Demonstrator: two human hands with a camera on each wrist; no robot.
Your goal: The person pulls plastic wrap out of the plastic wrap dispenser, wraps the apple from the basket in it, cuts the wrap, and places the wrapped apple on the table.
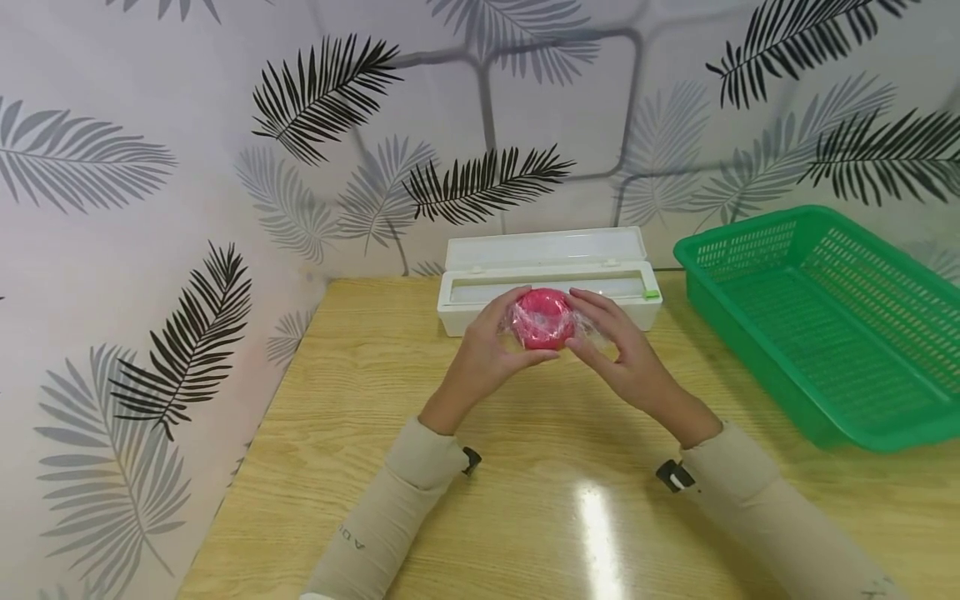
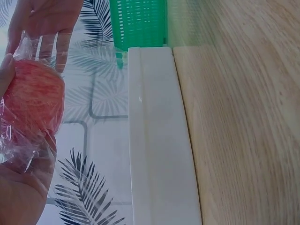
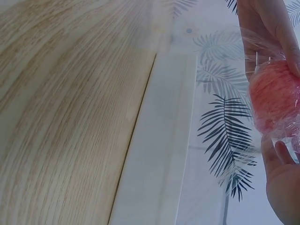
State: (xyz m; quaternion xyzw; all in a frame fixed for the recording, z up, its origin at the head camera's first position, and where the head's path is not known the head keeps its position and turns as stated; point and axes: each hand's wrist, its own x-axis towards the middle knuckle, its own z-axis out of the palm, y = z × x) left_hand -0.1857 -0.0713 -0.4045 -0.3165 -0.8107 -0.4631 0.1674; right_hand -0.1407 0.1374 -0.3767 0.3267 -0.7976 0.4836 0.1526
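A red apple (image 1: 543, 318) wrapped in clear cling film (image 2: 21, 150) is held up in front of the white film box (image 1: 480, 317). My left hand (image 1: 486, 357) grips its left side, fingers over the top and thumb underneath. On the opposite side my right hand (image 1: 628, 360) holds it between fingers and thumb. Loose, crinkled film sticks out at both sides, close to the palms. Streaky red skin shows through the film on the apple (image 3: 275, 96) in the right wrist view.
Behind the hands, the film box has its lid (image 1: 547, 246) raised and a green slider (image 1: 651, 294) at its right end. A green plastic basket (image 1: 757, 350) stands to the right on the wooden table (image 1: 360, 375). A leaf-patterned wall (image 1: 420, 92) borders the back and left.
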